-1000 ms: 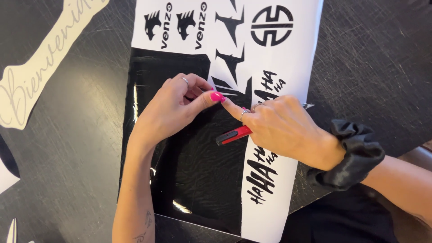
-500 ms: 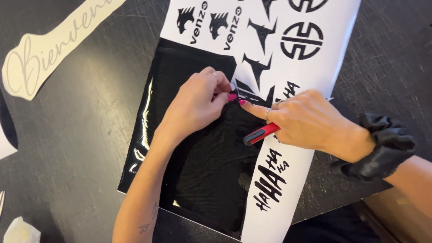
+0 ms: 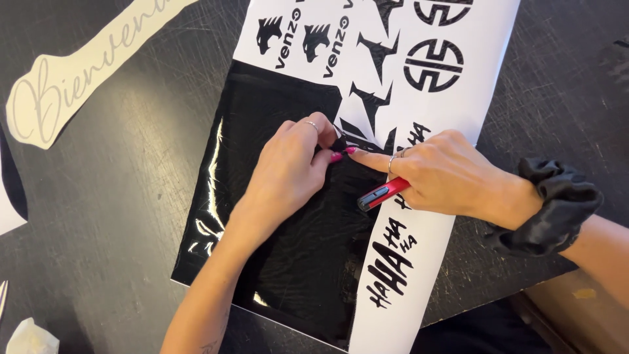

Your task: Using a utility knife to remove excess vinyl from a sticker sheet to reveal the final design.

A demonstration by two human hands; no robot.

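The left hand (image 3: pixel 285 174) is closed in a pinch, thumb and fingertips together on a small raised flap of black vinyl film (image 3: pixel 288 262) at about twelve o'clock of the hand, just where the black area meets the white backing sheet (image 3: pixel 452 111). The right hand (image 3: pixel 445 177) is curled shut around a red craft tool (image 3: pixel 380 195), gripped in the palm with its tip pointing toward eight o'clock, while the index finger is stretched out toward nine o'clock and pressed flat on the film, touching the left fingertips.

The film is judged to be very light, thin and limp, glossy and somewhat slippery, with a sticky underside; it would likely stretch, crease or tear if pulled sharply. A hold is best taken at a lifted corner or edge, as pinched here, with the sheet beside it pressed down.

The sheet lies flat on the dark desk (image 3: pixel 118 216), with cut black shapes left on the white part from twelve to two o'clock and at five o'clock of the hands. A black scrunchie (image 3: pixel 550 210) is worn on the right wrist. A cream script cutout (image 3: pixel 72 85) lies well apart at ten o'clock. No containers are seen.
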